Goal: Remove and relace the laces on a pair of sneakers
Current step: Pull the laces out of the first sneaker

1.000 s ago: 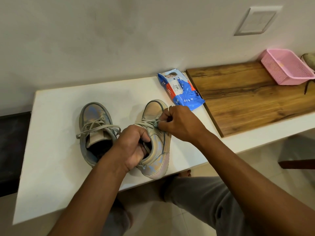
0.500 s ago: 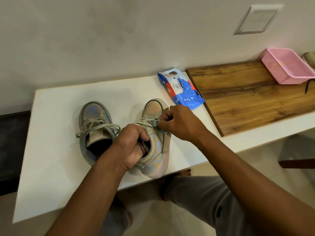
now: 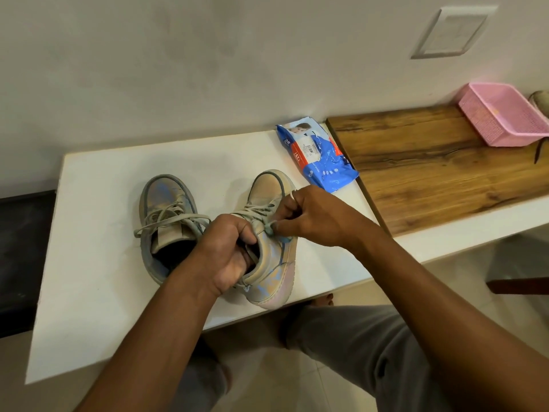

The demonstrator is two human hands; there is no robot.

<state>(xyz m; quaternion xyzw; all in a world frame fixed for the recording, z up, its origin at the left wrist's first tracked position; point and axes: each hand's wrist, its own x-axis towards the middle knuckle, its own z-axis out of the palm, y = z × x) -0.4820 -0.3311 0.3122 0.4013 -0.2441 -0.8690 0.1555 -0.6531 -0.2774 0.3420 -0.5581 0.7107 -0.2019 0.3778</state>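
Left hand [image 3: 228, 251] gripping sneaker [image 3: 274, 263] collar, right hand [image 3: 312, 215] pinching lace [image 3: 256, 210], pink basket [image 3: 487, 121], contents unclear

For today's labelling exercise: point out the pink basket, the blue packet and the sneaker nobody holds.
Pink basket [image 3: 478, 123]: head view, its side wall.
Blue packet [image 3: 318, 156]: head view, its printed face.
Unheld sneaker [image 3: 165, 190]: head view, its toe.

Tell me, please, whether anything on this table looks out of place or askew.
Nothing serious. The held sneaker is tipped sideways in the left hand, its heel near the table edge, while the right hand pinches its lace. The other sneaker has loose, splayed laces. The wipes pack lies skewed.
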